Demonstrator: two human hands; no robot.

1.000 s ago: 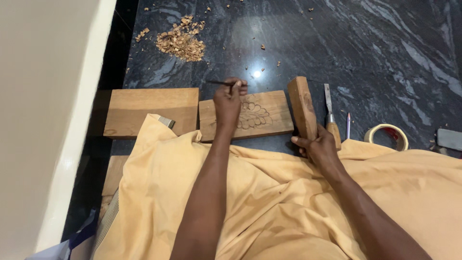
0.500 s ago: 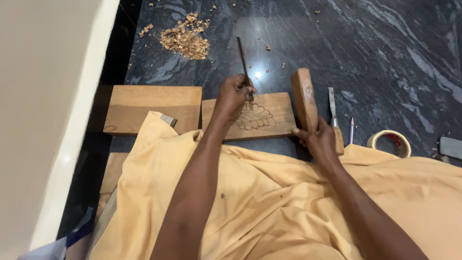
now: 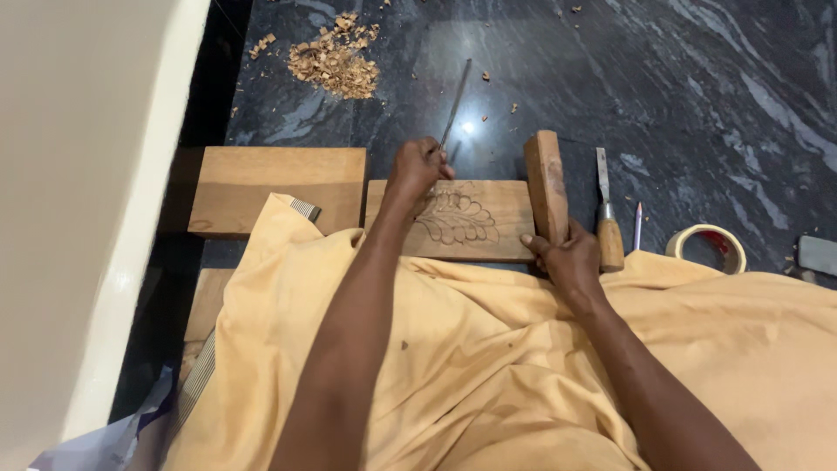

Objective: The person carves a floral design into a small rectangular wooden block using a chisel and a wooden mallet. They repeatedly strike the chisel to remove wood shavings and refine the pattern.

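while the left hand [image 3: 418, 167] grips one thin chisel [image 3: 455, 103], the right hand [image 3: 567, 257] clasps one wooden mallet [image 3: 546, 185] beside two boards [image 3: 488, 228].

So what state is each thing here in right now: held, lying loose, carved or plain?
Left hand: gripping the thin chisel, tip on the board.
Right hand: gripping the wooden mallet.
Carved board: flat, leaf pattern outlined.
Plain board: flat, untouched.
Spare chisel: lying loose.
Tape roll: lying flat.
Wood chips: piled.

Lighting even, moderately bright. Overhead source: small glare spot on the polished dark floor [image 3: 610, 78], upper centre of frame. Shadows soft. Focus sharp; slight edge distortion.
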